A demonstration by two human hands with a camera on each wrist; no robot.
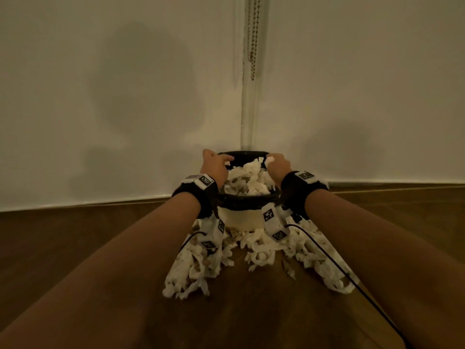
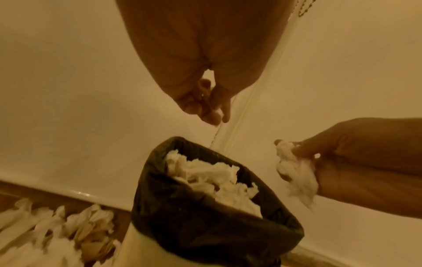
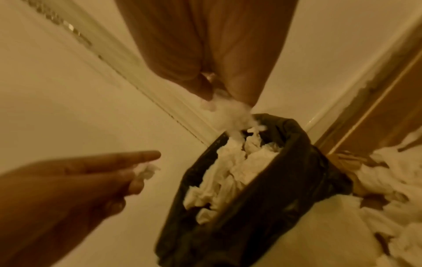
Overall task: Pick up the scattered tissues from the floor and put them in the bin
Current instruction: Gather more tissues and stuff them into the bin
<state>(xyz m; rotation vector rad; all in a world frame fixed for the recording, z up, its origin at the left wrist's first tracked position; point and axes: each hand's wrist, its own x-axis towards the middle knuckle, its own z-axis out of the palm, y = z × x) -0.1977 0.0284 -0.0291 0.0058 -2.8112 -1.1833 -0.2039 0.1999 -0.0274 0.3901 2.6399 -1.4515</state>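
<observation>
A white bin with a black liner (image 1: pixel 247 199) stands in the wall corner, heaped with tissues (image 1: pixel 247 178). My left hand (image 1: pixel 222 163) hovers over its left rim and pinches a small tissue scrap (image 3: pixel 146 170) with the index finger stretched out. Over the right rim, my right hand (image 1: pixel 273 161) grips a crumpled tissue wad (image 2: pixel 294 173), which hangs from the fingers just above the heap (image 3: pixel 230 115). Many scattered tissues (image 1: pixel 198 263) lie on the floor around the bin's base, to its left and to its right (image 1: pixel 314 250).
White walls meet right behind the bin, with a bead chain (image 1: pixel 252 46) hanging in the corner. A pale skirting board (image 1: pixel 88 201) runs along the dark wooden floor (image 1: pixel 246 311). Black cables (image 1: pixel 334 263) trail from my wrist cameras over the tissues.
</observation>
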